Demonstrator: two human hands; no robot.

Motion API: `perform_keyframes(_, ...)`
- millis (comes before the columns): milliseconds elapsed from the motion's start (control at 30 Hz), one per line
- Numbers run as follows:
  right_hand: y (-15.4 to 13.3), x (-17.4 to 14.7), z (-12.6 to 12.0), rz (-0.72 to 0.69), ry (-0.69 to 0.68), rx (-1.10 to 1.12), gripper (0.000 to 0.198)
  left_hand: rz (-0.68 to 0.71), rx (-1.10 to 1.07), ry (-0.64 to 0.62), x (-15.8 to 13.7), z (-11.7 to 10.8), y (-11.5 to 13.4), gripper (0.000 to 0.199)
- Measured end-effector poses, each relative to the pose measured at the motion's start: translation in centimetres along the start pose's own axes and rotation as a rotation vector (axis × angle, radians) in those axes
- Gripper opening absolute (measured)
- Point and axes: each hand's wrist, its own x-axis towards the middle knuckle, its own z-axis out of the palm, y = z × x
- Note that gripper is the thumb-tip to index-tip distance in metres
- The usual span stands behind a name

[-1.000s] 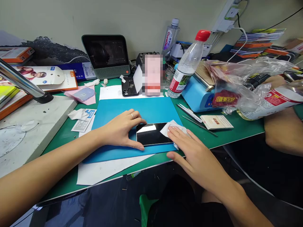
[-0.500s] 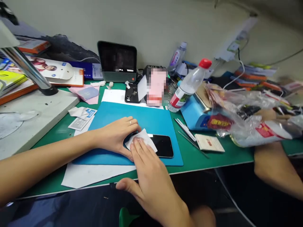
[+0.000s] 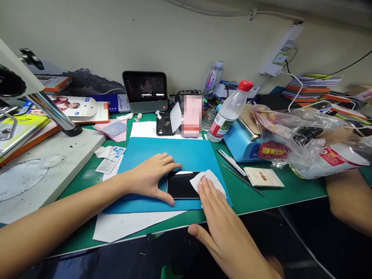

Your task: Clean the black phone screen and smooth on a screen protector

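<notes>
A black smartphone (image 3: 182, 185) lies screen up on the blue mat (image 3: 171, 149). My left hand (image 3: 154, 176) grips its left end, fingers along the far edge and thumb at the near edge. A folded white wipe (image 3: 213, 181) covers the phone's right end. My right hand (image 3: 223, 217) holds this wipe against the screen under its straight fingers, which lie close together, while the thumb sticks out to the left. Part of the phone is hidden beneath the wipe and fingers.
A bottle with a red cap (image 3: 231, 112) leans beside a blue machine (image 3: 241, 139). Tweezers (image 3: 244, 180) and a small paper booklet (image 3: 264, 177) lie right of the mat. A microscope stand (image 3: 58, 166) is at left. Another person's arm (image 3: 347, 193) is at far right, near plastic bags (image 3: 293, 131).
My right hand has slid the wipe rightward along the screen from the phone's left end to its right end. My left hand remains at the left end. The camera view has shifted.
</notes>
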Motion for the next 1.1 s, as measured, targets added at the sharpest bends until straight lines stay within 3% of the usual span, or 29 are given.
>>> perform_keyframes(133,-0.7,2.1,-1.0,0.022,-0.066,0.053,0.095,-0.003,0.002,-0.010,0.0,0.0,0.0,0.100)
perform_keyframes(267,-3.1,4.8,-1.6,-0.049,-0.124,0.160,0.101,0.004,-0.035,-0.005,-0.2,-0.1,-0.2,0.091)
perform_keyframes(367,-4.9,5.9,-1.1,-0.102,-0.082,0.213,0.107,-0.006,-0.077,0.002,-0.3,-0.1,-0.1,0.081)
perform_keyframes(467,-5.6,5.3,-0.1,-0.145,-0.042,0.219,0.100,-0.028,-0.072,-0.013,-0.3,-0.1,0.1,0.066)
perform_keyframes(667,-3.7,1.5,0.5,-0.167,-0.026,0.083,0.093,-0.031,-0.035,-0.020,-0.2,0.0,0.0,0.052)
perform_keyframes(833,0.0,-0.5,0.1,-0.095,0.073,-0.066,0.088,-0.017,-0.049,-0.020,-0.2,0.0,-0.1,0.079)
perform_keyframes(933,1.4,-0.1,0.3,-0.047,0.111,-0.097,0.088,-0.021,-0.068,-0.012,-0.1,0.0,-0.1,0.094)
perform_keyframes(1100,0.2,2.7,0.5,0.023,0.105,-0.062,0.097,-0.020,-0.125,-0.018,-0.1,-0.2,-0.1,0.081)
